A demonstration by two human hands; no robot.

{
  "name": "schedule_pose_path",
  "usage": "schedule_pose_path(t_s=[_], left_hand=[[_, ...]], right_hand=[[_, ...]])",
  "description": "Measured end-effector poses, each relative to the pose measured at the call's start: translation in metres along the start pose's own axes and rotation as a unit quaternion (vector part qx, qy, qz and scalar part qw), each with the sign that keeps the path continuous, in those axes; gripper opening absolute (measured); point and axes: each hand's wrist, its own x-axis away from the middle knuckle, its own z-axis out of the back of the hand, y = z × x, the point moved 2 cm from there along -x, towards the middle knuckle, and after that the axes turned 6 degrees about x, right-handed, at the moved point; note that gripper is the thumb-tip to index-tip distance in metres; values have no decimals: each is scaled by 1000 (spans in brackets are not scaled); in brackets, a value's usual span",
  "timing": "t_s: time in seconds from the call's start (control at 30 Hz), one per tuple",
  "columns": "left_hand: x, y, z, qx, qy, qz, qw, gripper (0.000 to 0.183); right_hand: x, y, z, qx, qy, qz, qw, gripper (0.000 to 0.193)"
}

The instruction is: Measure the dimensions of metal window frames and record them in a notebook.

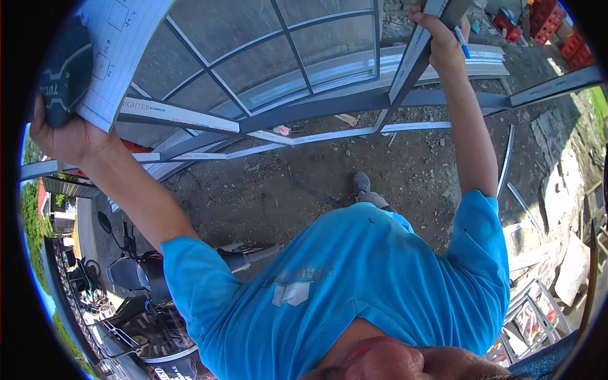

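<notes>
My left hand (76, 139) is raised at the upper left, closed round a dark green tape measure (71, 79) and a lined sheet of paper (123, 60) with pen sketches. At the top right my right hand (446, 50) wraps round a dark aluminium bar (411, 66) that carries a pale protective strip. A blue-capped pen (463, 44) sticks out beside the same hand. Crossing in front of me are long aluminium bars (335, 136), some with printed film. Behind them stands a large gridded metal frame (291, 35). The right fingertips are partly hidden by the bar.
Loose long profiles (443, 60) lie beyond the frame. Red crates (546, 22) stand at the far right. A motorcycle (149, 278) is parked at my left. Thin metal strips (506, 158) and rubble (557, 171) lie to the right, near a pale metal frame (535, 310).
</notes>
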Motion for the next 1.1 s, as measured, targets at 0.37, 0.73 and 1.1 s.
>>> schedule_pose_path(t_s=[0.37,0.73,1.1], left_hand=[[-135,-118,205,-39,153,-49,986,37],[-234,-261,392,22,232,-5,972,43],[-301,-356,492,67,202,116,970,41]], right_hand=[[-160,214,-186,-37,-38,-29,998,16],[-230,363,-361,-108,-46,-78,990,20],[-252,465,-443,-45,-1,-88,995,29]])
